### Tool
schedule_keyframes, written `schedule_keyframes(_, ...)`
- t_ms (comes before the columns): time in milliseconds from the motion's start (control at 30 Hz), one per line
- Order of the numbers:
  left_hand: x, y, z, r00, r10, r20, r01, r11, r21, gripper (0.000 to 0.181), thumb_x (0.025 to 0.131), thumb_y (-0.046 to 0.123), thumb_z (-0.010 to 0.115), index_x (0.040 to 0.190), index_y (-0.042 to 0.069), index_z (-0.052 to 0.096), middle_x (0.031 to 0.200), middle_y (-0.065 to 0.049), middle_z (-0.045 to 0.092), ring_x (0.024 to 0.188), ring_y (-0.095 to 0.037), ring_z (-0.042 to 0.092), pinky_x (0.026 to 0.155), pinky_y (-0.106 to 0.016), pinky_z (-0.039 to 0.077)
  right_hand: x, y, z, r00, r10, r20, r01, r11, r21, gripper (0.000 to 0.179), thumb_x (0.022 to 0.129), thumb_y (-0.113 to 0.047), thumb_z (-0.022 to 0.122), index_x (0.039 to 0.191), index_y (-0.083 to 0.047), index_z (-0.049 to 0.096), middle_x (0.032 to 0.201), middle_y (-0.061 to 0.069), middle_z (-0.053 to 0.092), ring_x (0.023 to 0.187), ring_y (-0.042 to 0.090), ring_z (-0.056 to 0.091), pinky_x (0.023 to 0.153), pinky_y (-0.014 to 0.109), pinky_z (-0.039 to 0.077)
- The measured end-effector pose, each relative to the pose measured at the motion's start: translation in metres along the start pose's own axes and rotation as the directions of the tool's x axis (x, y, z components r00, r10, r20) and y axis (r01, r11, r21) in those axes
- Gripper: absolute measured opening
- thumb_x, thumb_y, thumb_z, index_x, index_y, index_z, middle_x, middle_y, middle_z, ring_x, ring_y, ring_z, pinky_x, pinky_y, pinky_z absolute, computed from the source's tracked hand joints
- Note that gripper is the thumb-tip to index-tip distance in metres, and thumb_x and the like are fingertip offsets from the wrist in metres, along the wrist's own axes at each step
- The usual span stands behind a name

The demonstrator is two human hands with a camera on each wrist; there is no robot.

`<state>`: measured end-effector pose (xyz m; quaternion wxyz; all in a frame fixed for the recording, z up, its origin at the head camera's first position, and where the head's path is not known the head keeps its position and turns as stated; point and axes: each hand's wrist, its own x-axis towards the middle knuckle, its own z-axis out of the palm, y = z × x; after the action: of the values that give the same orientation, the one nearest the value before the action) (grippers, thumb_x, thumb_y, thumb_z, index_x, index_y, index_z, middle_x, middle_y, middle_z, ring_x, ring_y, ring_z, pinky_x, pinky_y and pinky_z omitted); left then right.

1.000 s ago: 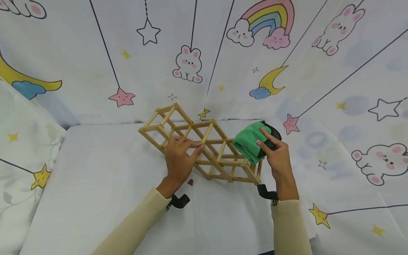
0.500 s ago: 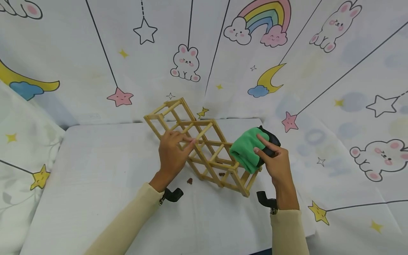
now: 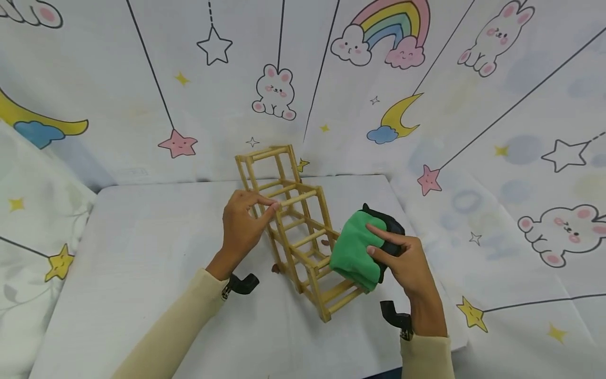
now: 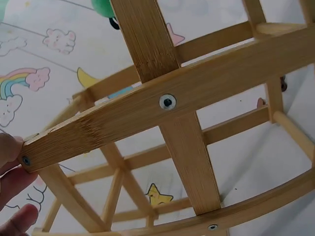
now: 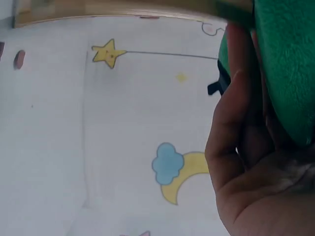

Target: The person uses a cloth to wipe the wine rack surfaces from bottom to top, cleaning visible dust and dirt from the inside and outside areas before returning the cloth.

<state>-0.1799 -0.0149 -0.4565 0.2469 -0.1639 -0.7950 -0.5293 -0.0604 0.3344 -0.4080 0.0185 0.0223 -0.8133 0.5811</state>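
Note:
A slatted wooden rack [image 3: 298, 245] with rungs and stepped tiers stands at a slant on the white table. My left hand [image 3: 243, 218] pinches one of its upper corners between thumb and fingertips; in the left wrist view these fingers [image 4: 19, 182] hold the end of a slat [image 4: 98, 123] with screws in it. My right hand [image 3: 407, 260] grips a fuzzy green cloth [image 3: 357, 250] with a black part [image 3: 392, 239] behind it. The cloth overlaps the lower right end of the rack, and in the right wrist view it lies right at a wooden bar [image 5: 123, 7].
Small reddish-brown bits [image 3: 276, 268] lie on the white table [image 3: 156, 273] beside and behind the rack. Cloth printed with rabbits, stars and clouds [image 3: 350, 46] hangs at the back and sides. A black curved piece [image 3: 245, 284] sits on each wrist.
The rack has turned, its lower end swinging toward me and its far end standing more upright. My left hand has shifted left with it; my right hand and the cloth have come down and nearer.

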Motion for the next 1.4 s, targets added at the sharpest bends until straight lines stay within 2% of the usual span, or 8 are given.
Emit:
schedule_keyframes(167,0.003,-0.005,-0.007,0.999,-0.039,0.014,0.039,0.999,0.007,0.018,0.091,0.03,0.087,0.099,0.013,0.086,0.097,-0.006,0.081,0.098,-0.027,0.063,0.083,-0.045,0.047,-0.002,0.001,0.007,0.984,-0.039,0.172,0.031,0.998,0.049,0.048,0.095,0.002,0.075,0.143,0.001,0.065,0.147,0.018,0.065,0.128,0.013,0.068,0.092,0.031,0.063)
schedule_keyframes(300,-0.001,-0.003,-0.012,0.998,-0.052,0.024,0.051,0.998,0.039,0.018,0.094,0.028,0.085,0.106,0.014,0.086,0.102,-0.006,0.082,0.1,-0.027,0.063,0.083,-0.042,0.046,0.002,0.004,0.011,0.963,-0.092,0.252,0.059,0.989,0.135,0.05,0.094,0.008,0.073,0.143,0.006,0.063,0.14,0.012,0.07,0.122,0.018,0.07,0.088,0.034,0.064)
schedule_keyframes(533,-0.031,0.019,-0.023,0.999,0.008,-0.044,-0.006,0.999,0.041,0.02,0.094,0.02,0.083,0.114,0.016,0.084,0.116,-0.003,0.082,0.094,-0.024,0.058,0.08,-0.033,0.04,0.03,0.008,0.018,0.97,-0.16,0.184,0.106,0.956,0.272,0.053,0.096,0.013,0.066,0.147,0.004,0.059,0.145,0.002,0.068,0.13,0.015,0.065,0.097,0.028,0.06)
schedule_keyframes(700,-0.062,0.047,-0.024,0.998,0.065,0.025,-0.064,0.997,-0.054,0.017,0.09,0.02,0.087,0.107,0.019,0.085,0.106,0.003,0.082,0.094,-0.018,0.058,0.083,-0.034,0.045,0.064,0.001,0.026,0.981,-0.158,0.109,0.115,0.939,0.325,0.054,0.099,0.01,0.066,0.151,-0.003,0.058,0.155,0.006,0.06,0.137,0.015,0.06,0.103,0.025,0.056)
schedule_keyframes(833,-0.084,0.062,-0.02,0.988,0.118,0.097,-0.111,0.991,-0.075,0.018,0.087,0.024,0.09,0.105,0.023,0.085,0.103,0.008,0.081,0.094,-0.013,0.056,0.078,-0.029,0.046,0.098,-0.008,0.037,0.984,-0.137,0.113,0.1,0.953,0.285,0.054,0.1,0.002,0.07,0.152,-0.008,0.059,0.161,0.013,0.053,0.141,0.018,0.057,0.106,0.025,0.055)
schedule_keyframes(967,-0.097,0.066,-0.014,0.983,0.151,0.105,-0.143,0.987,-0.079,0.016,0.086,0.022,0.091,0.101,0.022,0.085,0.102,0.011,0.08,0.092,-0.009,0.055,0.076,-0.025,0.045,0.126,-0.01,0.049,0.962,-0.098,0.253,0.056,0.984,0.168,0.051,0.103,-0.011,0.072,0.152,-0.016,0.061,0.163,0.012,0.052,0.144,0.022,0.056,0.107,0.027,0.055)
schedule_keyframes(1067,-0.1,0.065,-0.012,0.982,0.152,0.11,-0.143,0.986,-0.084,0.015,0.086,0.021,0.091,0.099,0.022,0.085,0.103,0.011,0.08,0.093,-0.009,0.056,0.077,-0.024,0.045,0.136,-0.009,0.055,0.944,-0.083,0.321,0.055,0.994,0.094,0.048,0.104,-0.019,0.072,0.151,-0.02,0.062,0.161,0.008,0.055,0.143,0.024,0.057,0.106,0.029,0.055)
schedule_keyframes(1400,-0.095,0.057,-0.022,0.981,0.162,0.105,-0.153,0.984,-0.088,0.015,0.086,0.021,0.091,0.1,0.023,0.086,0.1,0.011,0.082,0.09,-0.008,0.056,0.074,-0.022,0.045,0.137,-0.005,0.053,0.968,-0.07,0.24,0.07,0.997,0.008,0.044,0.102,-0.024,0.074,0.146,-0.023,0.067,0.16,0.009,0.056,0.145,0.027,0.056,0.107,0.028,0.054)
